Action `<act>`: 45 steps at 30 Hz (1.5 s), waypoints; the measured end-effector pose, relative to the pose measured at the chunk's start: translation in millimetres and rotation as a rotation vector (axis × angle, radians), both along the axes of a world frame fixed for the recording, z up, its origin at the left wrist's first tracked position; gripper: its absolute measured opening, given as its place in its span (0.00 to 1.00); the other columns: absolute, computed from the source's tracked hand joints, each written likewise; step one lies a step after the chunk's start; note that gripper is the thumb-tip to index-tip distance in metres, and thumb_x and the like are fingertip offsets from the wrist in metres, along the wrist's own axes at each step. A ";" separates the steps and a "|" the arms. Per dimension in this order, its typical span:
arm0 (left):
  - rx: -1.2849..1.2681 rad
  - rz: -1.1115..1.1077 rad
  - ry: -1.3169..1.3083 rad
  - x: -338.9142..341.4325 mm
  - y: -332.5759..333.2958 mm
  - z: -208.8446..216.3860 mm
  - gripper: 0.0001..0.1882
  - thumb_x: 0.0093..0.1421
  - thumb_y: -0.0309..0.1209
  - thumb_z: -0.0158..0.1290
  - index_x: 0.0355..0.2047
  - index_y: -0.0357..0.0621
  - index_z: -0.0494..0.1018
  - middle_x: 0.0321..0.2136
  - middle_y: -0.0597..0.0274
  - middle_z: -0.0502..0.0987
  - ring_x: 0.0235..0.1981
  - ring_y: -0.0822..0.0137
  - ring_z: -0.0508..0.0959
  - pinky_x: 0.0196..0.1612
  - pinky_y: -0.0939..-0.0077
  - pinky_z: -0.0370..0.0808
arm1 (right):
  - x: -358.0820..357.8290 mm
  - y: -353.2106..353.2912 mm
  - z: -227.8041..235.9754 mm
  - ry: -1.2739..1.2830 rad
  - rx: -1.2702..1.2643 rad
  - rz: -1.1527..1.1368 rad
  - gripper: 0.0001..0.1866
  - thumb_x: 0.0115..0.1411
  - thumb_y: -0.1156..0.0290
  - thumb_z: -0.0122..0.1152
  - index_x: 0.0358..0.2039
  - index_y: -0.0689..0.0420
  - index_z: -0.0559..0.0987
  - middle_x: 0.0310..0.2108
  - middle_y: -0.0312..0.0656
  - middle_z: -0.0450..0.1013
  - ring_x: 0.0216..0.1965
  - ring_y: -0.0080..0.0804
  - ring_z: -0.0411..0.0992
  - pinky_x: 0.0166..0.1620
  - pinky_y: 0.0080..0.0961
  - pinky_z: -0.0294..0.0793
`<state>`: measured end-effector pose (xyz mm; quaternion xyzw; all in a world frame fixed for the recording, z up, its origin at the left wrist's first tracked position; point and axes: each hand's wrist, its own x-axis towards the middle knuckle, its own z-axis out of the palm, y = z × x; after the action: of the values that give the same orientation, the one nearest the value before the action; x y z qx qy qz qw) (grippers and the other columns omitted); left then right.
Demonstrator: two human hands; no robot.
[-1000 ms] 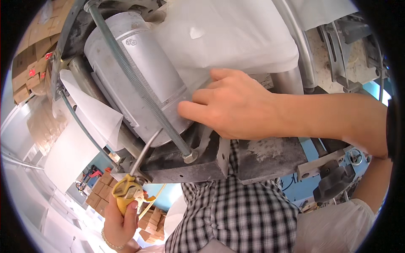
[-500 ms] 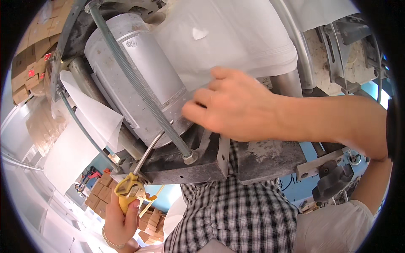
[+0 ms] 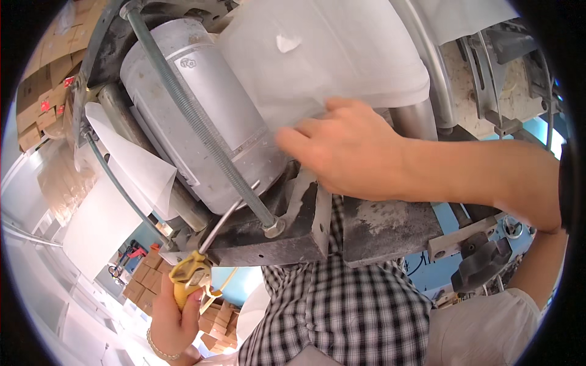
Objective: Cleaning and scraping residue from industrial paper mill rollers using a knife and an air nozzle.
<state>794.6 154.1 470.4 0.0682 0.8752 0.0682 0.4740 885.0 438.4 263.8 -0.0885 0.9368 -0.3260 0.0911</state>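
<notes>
My left hand (image 3: 173, 320) is closed around a yellow air blow gun (image 3: 190, 274) at the lower left. The gun's thin metal nozzle (image 3: 227, 221) points up and right, close to the near end of a large grey engraved roller (image 3: 220, 100). My right hand (image 3: 351, 149) is by the roller's near right edge, its fingers curled and slightly blurred. A wide white sheet (image 3: 329, 55) lies beyond that hand. What the right fingertips pinch, if anything, is hidden.
A threaded rod (image 3: 183, 104) crosses in front of the roller, bolted to the dark metal frame (image 3: 268, 247). A loose white sheet (image 3: 137, 152) hangs at the left. Metal bars (image 3: 430, 61) stand at right. Stacked cardboard boxes (image 3: 146, 277) are lower left.
My right hand has shifted slightly right, away from the roller. The blow gun's nozzle has swung right and now reaches farther across the threaded rod's lower end.
</notes>
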 end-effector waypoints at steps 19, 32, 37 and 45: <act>-0.037 0.086 -0.019 -6.2 6.8 0.6 0.18 0.66 0.25 0.49 0.55 0.32 0.64 0.22 0.61 0.78 0.16 0.75 0.74 0.21 0.81 0.68 | 7.7 3.7 -8.2 0.010 -0.098 0.094 0.13 0.53 0.72 0.61 0.41 0.55 0.76 0.28 0.45 0.78 0.35 0.41 0.80 0.44 0.39 0.75; 0.028 0.125 -0.071 -3.7 8.0 -1.2 0.19 0.67 0.25 0.48 0.56 0.31 0.63 0.22 0.64 0.77 0.12 0.78 0.70 0.16 0.83 0.66 | 3.8 0.4 -5.6 0.225 -0.159 0.137 0.09 0.53 0.72 0.59 0.37 0.56 0.77 0.28 0.42 0.78 0.34 0.41 0.80 0.36 0.38 0.78; 0.059 0.032 -0.080 -4.8 -0.4 -2.9 0.14 0.70 0.28 0.46 0.50 0.30 0.64 0.25 0.62 0.74 0.11 0.78 0.68 0.12 0.84 0.64 | 8.4 5.2 -17.4 0.208 -0.070 0.139 0.08 0.53 0.72 0.59 0.34 0.58 0.76 0.27 0.42 0.78 0.32 0.42 0.80 0.35 0.38 0.78; 0.074 0.014 -0.056 -1.8 -2.1 -3.0 0.12 0.69 0.26 0.46 0.48 0.29 0.65 0.24 0.62 0.74 0.10 0.79 0.68 0.12 0.84 0.63 | 6.5 0.6 -10.4 0.241 -0.098 0.147 0.09 0.52 0.71 0.60 0.34 0.58 0.75 0.26 0.42 0.78 0.29 0.42 0.80 0.33 0.36 0.78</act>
<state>792.8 152.0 467.3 0.0777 0.8589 0.1055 0.4951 891.5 439.0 253.4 -0.1995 0.9149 -0.3510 -0.0027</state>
